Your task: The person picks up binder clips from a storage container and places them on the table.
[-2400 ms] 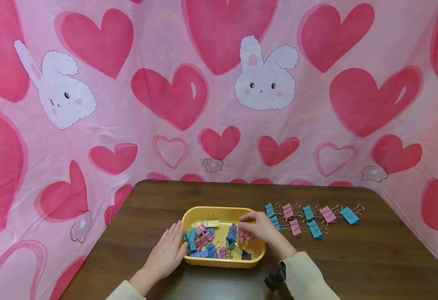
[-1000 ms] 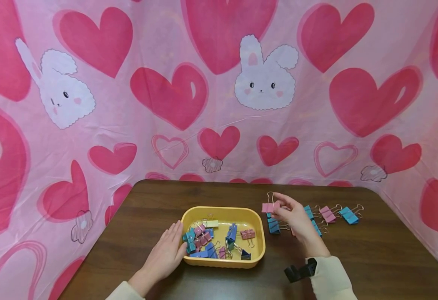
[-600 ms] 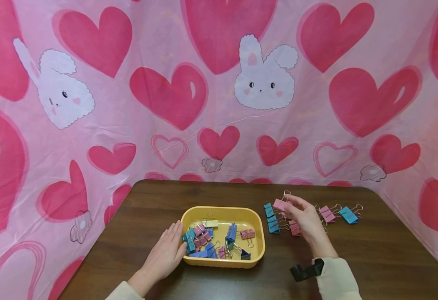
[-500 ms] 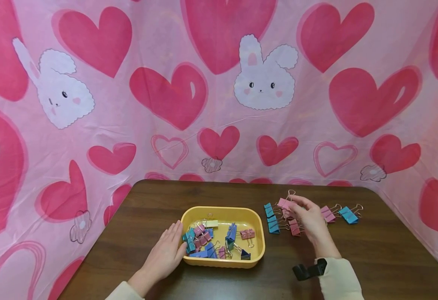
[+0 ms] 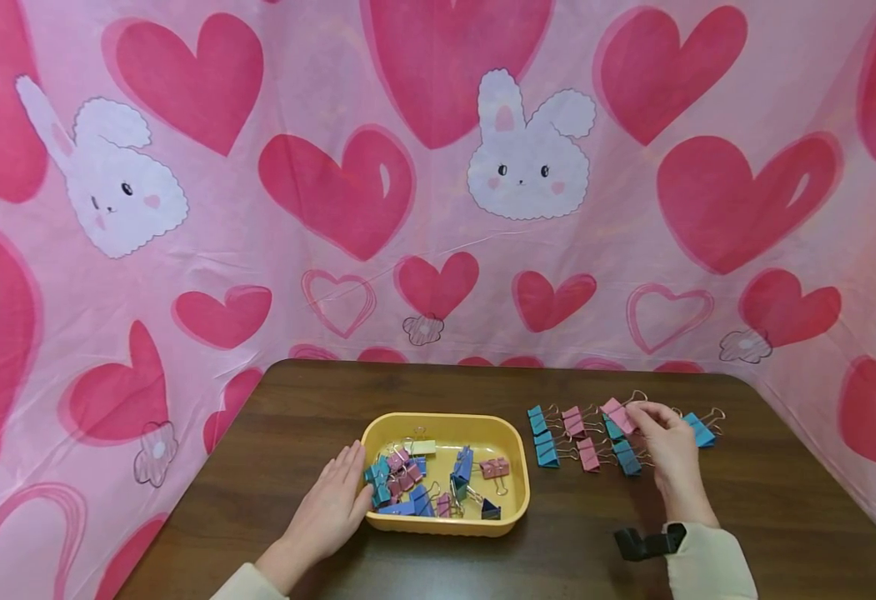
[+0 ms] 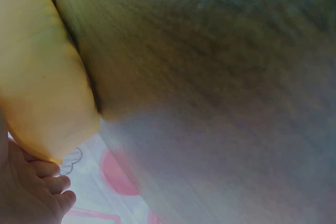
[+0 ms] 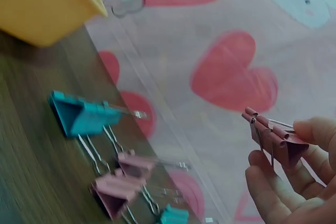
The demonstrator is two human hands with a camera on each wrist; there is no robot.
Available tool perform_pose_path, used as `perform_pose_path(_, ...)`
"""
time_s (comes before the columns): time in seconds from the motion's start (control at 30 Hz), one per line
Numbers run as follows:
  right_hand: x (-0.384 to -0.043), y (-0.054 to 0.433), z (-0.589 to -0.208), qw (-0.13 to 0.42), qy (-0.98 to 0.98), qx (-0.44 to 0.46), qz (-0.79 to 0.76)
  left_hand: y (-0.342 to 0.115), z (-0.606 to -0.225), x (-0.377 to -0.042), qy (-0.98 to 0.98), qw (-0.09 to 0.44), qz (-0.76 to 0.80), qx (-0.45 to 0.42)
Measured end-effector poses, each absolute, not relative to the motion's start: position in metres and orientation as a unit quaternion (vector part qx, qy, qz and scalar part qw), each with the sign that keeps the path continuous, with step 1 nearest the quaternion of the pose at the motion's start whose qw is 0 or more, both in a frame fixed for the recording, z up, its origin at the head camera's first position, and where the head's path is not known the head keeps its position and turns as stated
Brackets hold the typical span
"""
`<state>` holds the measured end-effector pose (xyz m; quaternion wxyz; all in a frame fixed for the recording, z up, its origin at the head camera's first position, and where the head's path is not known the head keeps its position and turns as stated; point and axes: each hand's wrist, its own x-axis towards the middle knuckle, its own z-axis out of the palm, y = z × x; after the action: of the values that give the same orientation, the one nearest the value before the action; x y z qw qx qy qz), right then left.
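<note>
My right hand [image 5: 668, 450] pinches a pink binder clip [image 5: 619, 415] over the rows of clips on the table. In the right wrist view, thumb and fingers hold this pink clip [image 7: 277, 139] with its wire handles showing. Below it in the head view, a teal clip [image 5: 613, 428] is partly covered. My left hand [image 5: 327, 504] rests with straight fingers against the left side of a yellow tray [image 5: 448, 527]. Inside the tray lies a jumble of pink, blue, teal and dark binder clips, plus a pale yellow one [image 5: 424, 447].
To the tray's right, teal clips [image 5: 546, 450] and pink clips [image 5: 589, 455] lie in two rows, in alternating columns. A teal clip [image 5: 700, 430] lies at the far right, partly behind the right hand. A heart-patterned cloth [image 5: 438, 225] hangs behind the brown table [image 5: 317, 400].
My right hand took a pink clip out of the tray's right side and carried it rightward over the rows. My left hand has stayed at the tray.
</note>
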<state>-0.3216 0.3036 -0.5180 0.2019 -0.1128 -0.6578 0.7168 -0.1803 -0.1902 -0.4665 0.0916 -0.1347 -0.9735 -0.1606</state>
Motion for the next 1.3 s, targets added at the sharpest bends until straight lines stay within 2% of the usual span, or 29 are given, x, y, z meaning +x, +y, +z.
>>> perform_pose_path(0.23, -0.309, 0.329, -0.515, 0.222, -0.643, -0.142, 0.719, -0.190, -0.467, -0.179, -0.972, 0.098, -0.161, -0.139)
perform_pose_path(0.43, -0.296, 0.346, -0.512, 0.217, -0.648, -0.197, 0.703, -0.190, -0.467, -0.180, -0.974, 0.091, -0.159, -0.136)
perform_pose_path(0.67, -0.277, 0.349, -0.502, 0.218, -0.632, -0.208, 0.714, -0.190, -0.466, -0.180, -0.974, 0.089, -0.160, -0.137)
perform_pose_path(0.9, -0.248, 0.331, -0.472, 0.148, -0.662, -0.247, 0.692, -0.191, -0.467, -0.180, -0.973, 0.093, -0.158, -0.138)
perform_pose_path(1.3, -0.247, 0.334, -0.482, 0.104, -0.751, -0.261, 0.598, -0.190, -0.468, -0.179, -0.971, 0.108, -0.158, -0.147)
